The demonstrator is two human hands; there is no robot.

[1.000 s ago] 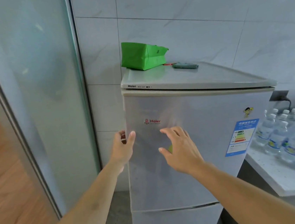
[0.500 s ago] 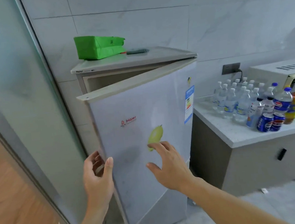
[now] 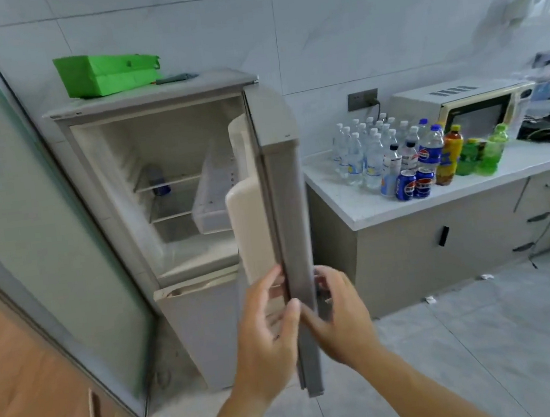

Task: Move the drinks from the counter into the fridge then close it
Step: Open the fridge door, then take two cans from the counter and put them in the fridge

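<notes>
Hands met at the free edge of the fridge door point(image 3: 289, 241), which stood swung wide and edge-on to the camera: the left hand point(image 3: 269, 332) had its fingers curled round the inner side and thumb on the edge, while the right hand point(image 3: 339, 317) lay on the outer face, its fingers hidden behind the door so their grip could not be told. Risk lay in the door drifting back once released, blocking the loading, or in bottles toppling when lifted from the tight cluster. Drinks point(image 3: 408, 155) stood right of the fridge point(image 3: 97, 166) on the white surface point(image 3: 369, 204): clear water bottles behind, blue cans and amber and green bottles in front, all upright and touching. One blurred bottle point(image 3: 157, 182) appeared to sit on a shelf inside the fridge.
</notes>
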